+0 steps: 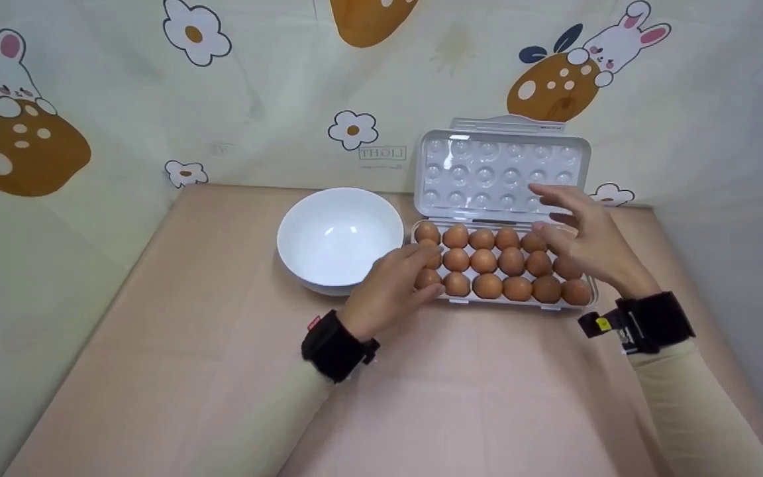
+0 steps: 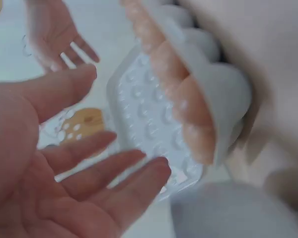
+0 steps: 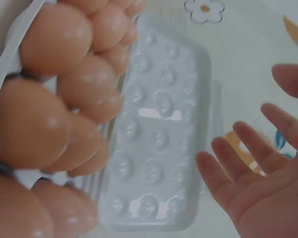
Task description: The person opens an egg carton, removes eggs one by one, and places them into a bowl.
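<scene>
A clear plastic egg box (image 1: 459,300) stands with its lid (image 1: 501,173) raised at the back. Rows of brown eggs (image 1: 487,286) fill its tray. My left hand (image 1: 385,291) is over the box's left end, overlapping the leftmost eggs in the head view. In the left wrist view its fingers (image 2: 97,176) are spread with nothing between them. Over the right end is my right hand (image 1: 593,245), its fingers apart and holding nothing. It hides part of the lid and some eggs. The right wrist view shows its fingers (image 3: 258,144) loosely extended.
A white bowl (image 1: 335,232) stands left of the egg box, close to its left end, with my left hand near its rim. The table (image 1: 222,344) has a pinkish cover. A patterned backdrop (image 1: 275,99) rises behind the table and at both sides.
</scene>
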{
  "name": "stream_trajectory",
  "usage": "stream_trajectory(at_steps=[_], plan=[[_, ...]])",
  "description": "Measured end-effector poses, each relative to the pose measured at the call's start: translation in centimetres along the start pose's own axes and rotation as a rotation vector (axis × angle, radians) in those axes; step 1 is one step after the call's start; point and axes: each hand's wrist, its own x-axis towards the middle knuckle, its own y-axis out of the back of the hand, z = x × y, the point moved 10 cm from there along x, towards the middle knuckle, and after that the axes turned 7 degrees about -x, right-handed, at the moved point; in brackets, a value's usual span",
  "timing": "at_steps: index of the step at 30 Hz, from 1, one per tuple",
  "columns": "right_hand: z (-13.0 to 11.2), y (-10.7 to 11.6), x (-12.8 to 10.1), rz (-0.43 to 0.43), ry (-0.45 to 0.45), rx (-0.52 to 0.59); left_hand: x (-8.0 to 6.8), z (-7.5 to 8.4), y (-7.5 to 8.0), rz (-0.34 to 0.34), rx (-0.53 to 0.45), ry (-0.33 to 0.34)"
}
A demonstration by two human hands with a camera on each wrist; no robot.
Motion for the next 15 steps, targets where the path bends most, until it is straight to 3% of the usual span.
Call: stream_trajectory(at_steps=[4,10,15], plan=[[-3.7,-1.2,-0.7,-0.041,0.132,-0.072,-0.3,0.1,2.3,0.022,0.071,-0.081],[-7.5,-2.9,-1.6,-0.051,0.263,-0.217,-1.5,-1.7,5.4,0.026,0.222,-0.103],[-9.3,-4.3,-2.0,-0.044,0.350,-0.316,-2.7,-3.0,7.3,0.050,0.282,-0.119]])
